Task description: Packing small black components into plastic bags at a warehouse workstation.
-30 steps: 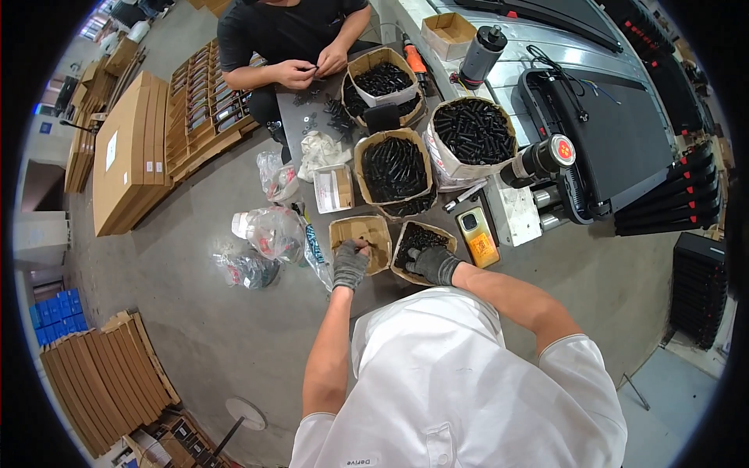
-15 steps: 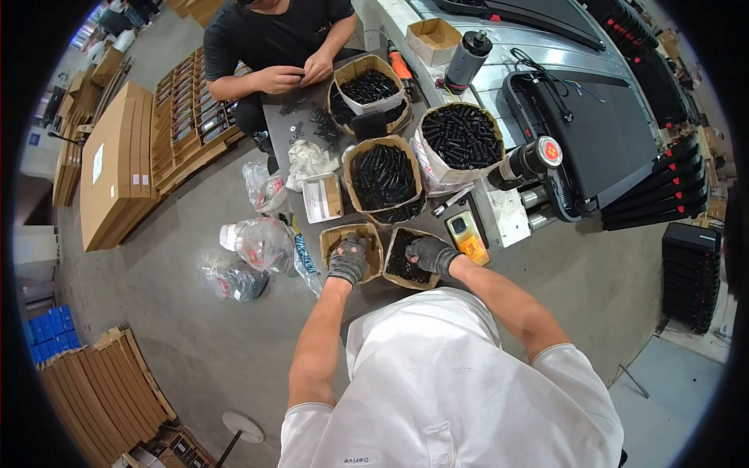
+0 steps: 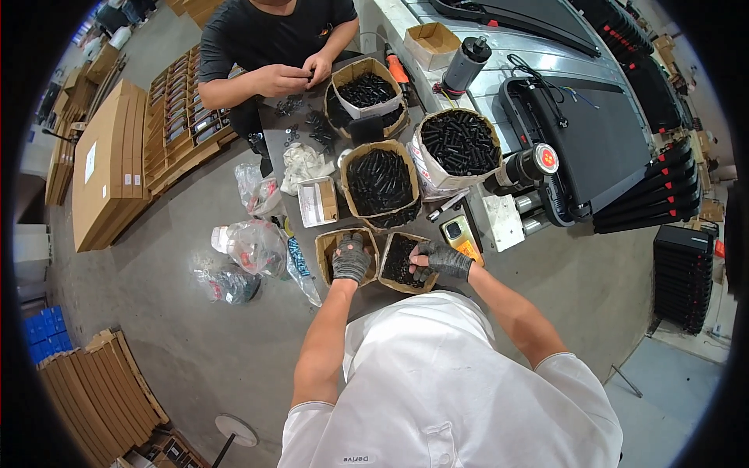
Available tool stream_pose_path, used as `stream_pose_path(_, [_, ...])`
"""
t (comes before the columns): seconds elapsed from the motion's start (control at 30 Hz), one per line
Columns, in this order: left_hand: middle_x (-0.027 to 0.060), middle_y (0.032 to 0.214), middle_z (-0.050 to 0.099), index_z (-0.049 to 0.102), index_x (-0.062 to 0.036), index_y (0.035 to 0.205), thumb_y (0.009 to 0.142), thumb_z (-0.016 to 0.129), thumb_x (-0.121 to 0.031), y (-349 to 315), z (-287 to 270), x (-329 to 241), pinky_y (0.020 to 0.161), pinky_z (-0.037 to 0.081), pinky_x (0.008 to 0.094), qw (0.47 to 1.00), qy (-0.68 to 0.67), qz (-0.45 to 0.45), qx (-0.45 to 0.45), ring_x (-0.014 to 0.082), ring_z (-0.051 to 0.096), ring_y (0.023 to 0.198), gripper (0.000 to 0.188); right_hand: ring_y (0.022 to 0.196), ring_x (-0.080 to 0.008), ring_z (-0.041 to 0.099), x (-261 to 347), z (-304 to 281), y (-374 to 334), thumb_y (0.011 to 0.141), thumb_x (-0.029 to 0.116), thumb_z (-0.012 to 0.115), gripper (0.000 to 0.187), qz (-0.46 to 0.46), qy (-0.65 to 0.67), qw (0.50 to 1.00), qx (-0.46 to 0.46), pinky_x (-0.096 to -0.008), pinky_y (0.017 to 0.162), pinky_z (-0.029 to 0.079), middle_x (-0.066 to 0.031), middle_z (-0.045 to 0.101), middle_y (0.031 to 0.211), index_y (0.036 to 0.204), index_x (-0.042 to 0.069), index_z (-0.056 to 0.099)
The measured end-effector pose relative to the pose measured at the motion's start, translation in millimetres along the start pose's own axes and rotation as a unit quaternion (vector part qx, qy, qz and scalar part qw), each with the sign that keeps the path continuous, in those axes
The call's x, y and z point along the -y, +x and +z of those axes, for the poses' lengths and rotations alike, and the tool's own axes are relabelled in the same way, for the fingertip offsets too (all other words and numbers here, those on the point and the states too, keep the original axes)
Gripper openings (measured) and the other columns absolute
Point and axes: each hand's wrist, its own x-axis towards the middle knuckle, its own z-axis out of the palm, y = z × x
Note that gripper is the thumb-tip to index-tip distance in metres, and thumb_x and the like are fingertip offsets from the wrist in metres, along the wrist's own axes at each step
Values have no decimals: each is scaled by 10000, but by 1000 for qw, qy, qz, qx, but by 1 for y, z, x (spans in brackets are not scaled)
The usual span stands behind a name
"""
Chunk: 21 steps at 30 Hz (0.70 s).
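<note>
Both my hands wear grey gloves with bare fingertips. My left hand [image 3: 352, 260] reaches into the left of two small cardboard boxes [image 3: 323, 264]; its fingers bend down and their tips are hard to see. Over the right small box [image 3: 407, 288], my right hand [image 3: 443, 260] has its fingers drawn together above small black parts [image 3: 398, 256]. Whatever lies between those fingertips is too small to make out. Just beyond stands a larger box of black cylindrical parts [image 3: 379, 179].
A co-worker's hands [image 3: 296, 76] hold something small across the table. More boxes of black parts [image 3: 460, 140] stand at the back. A phone [image 3: 462, 238] lies by my right hand, a white carton [image 3: 316, 203] beyond my left. Plastic bags [image 3: 253, 246] sit at left.
My right hand has shifted slightly right and lifted a little, and its fingers now show drawn together. My left hand stays in the left box. The view has moved slightly.
</note>
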Motion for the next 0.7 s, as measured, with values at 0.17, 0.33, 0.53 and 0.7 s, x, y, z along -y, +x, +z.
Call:
stream_pose_path(0.17, [254, 976, 634, 618, -8, 1016, 773, 598, -114, 5, 10, 0, 841, 493, 460, 999, 7, 2, 43, 397, 616, 938, 267, 828, -171, 639, 4, 11, -17, 895, 183, 592, 190, 18, 131, 991, 4, -286, 746, 525, -94, 659, 908, 994, 21, 574])
stream_pose_path(0.33, [223, 937, 639, 607, -1, 1032, 749, 631, -139, 2, 0, -12, 850, 498, 416, 993, -58, -98, 22, 369, 623, 937, 316, 763, -171, 638, 1, 15, -25, 894, 184, 586, 193, -8, 198, 980, -30, -289, 695, 530, -91, 653, 858, 997, 21, 567])
stream_pose_path(0.53, [62, 876, 620, 614, -8, 1055, 811, 630, -42, -35, -17, 14, 708, 528, 276, 884, -455, -108, 1, 162, 614, 768, 247, 776, -152, 635, 2, 21, -25, 900, 206, 583, 203, -31, 201, 978, -42, -279, 670, 523, -89, 668, 887, 1012, 38, 557])
stream_pose_path(0.7, [61, 911, 633, 615, 4, 1088, 880, 622, -77, -72, -65, -32, 679, 543, 278, 742, -653, -104, 115, 145, 622, 769, 223, 811, -126, 638, -4, 18, -25, 896, 235, 599, 214, -39, 159, 985, -45, -242, 690, 507, -52, 677, 902, 1017, 59, 576])
